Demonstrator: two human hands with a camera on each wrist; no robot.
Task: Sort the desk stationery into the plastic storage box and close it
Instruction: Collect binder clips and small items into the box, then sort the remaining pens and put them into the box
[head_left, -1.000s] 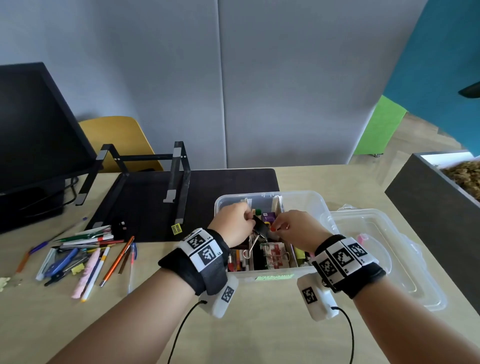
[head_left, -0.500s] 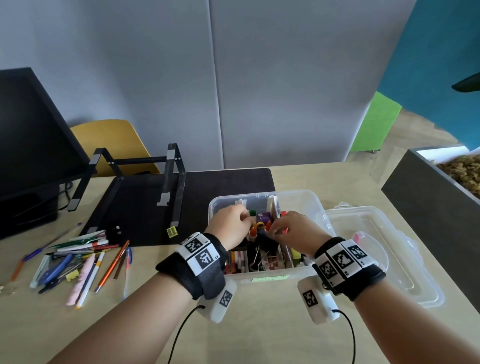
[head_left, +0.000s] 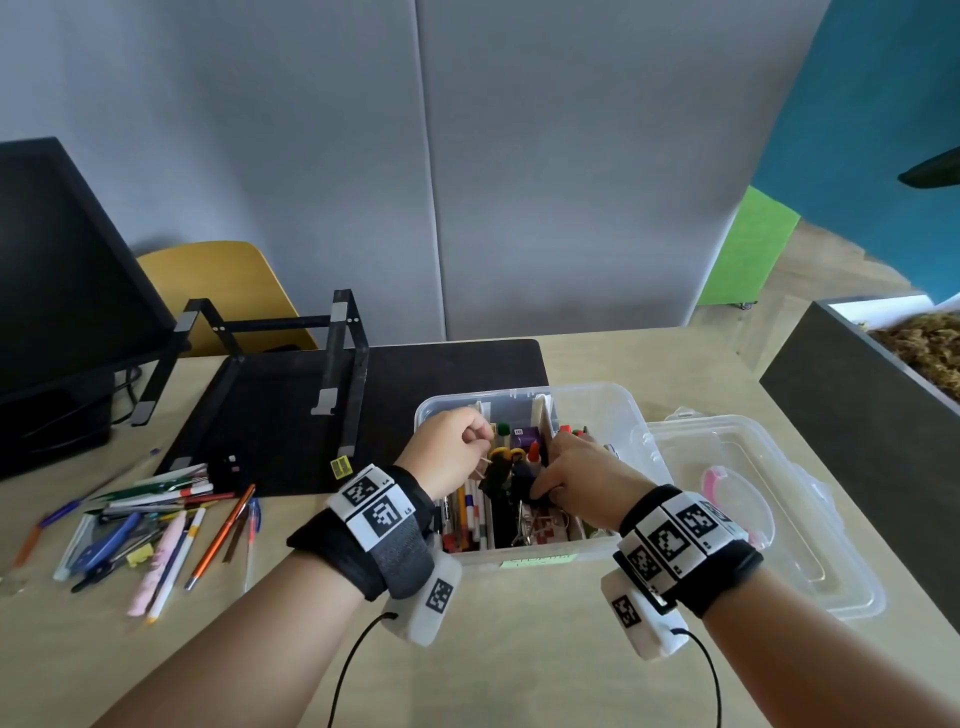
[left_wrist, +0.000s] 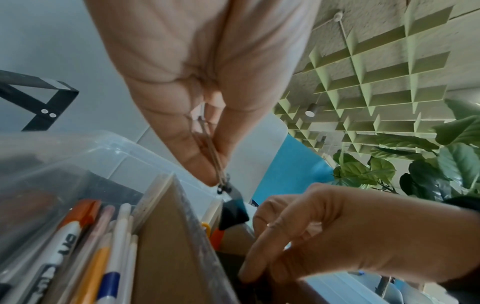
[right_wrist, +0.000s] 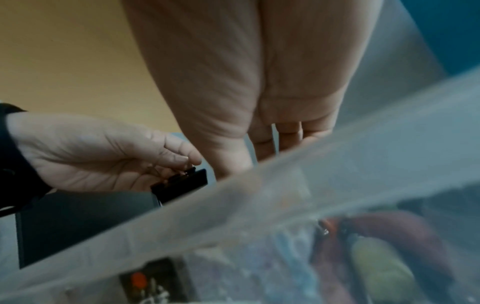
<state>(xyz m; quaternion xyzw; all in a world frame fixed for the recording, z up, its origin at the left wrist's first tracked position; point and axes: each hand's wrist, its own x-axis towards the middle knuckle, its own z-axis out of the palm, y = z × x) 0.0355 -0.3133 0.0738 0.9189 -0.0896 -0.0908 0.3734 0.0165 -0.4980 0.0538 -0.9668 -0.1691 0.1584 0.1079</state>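
Note:
The clear plastic storage box stands open on the desk, split by cardboard dividers and holding pens and small items. My left hand hovers over its middle and pinches the wire handles of a black binder clip, which hangs below the fingers. The clip also shows in the right wrist view. My right hand reaches down into the box beside the clip. Its fairly straight fingers press on dark contents, and the box wall hides their tips.
The box's clear lid lies upturned to the right, with a pink item on it. Several pens and pencils lie scattered on the desk at left. A black mat, a laptop stand and a monitor sit behind.
Both hands have sunk lower into the box. The right hand has left the clip and gone down into the compartment, while the left hand keeps hold of the clip's handles.

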